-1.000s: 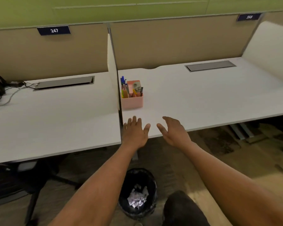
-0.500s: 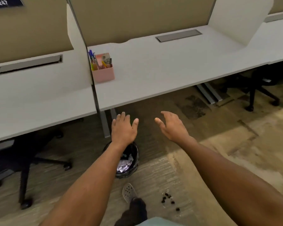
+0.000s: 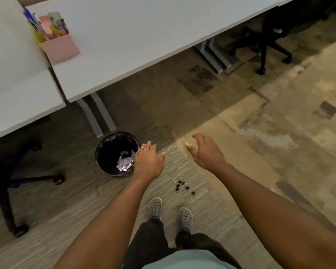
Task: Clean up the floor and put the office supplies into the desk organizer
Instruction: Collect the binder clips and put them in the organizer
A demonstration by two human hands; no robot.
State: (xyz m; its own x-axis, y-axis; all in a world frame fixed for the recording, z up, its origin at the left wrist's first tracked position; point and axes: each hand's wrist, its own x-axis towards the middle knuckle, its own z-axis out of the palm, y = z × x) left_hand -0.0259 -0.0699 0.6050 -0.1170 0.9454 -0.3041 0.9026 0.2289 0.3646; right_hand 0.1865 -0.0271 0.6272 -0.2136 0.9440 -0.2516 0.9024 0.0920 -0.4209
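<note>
Several small black binder clips [image 3: 183, 186] lie scattered on the carpet just ahead of my grey shoes. A pink desk organizer [image 3: 60, 47] with pens and markers stands on the white desk [image 3: 136, 35] at the upper left. My left hand [image 3: 148, 162] hovers open and empty beside the rim of a black waste bin [image 3: 116, 154], above and left of the clips. My right hand [image 3: 206, 152] is also open and empty, fingers spread, over the carpet to the right of the clips.
The waste bin holds crumpled paper and stands by the grey desk legs [image 3: 97, 115]. A black office chair [image 3: 12, 183] is at the left, another chair [image 3: 270, 37] under the desk at the upper right. Worn carpet stretches to the right.
The view has tilted down from the desk to the floor. Both hands dropped from the desk edge to above the carpet, and the binder clips and my shoes came into view.
</note>
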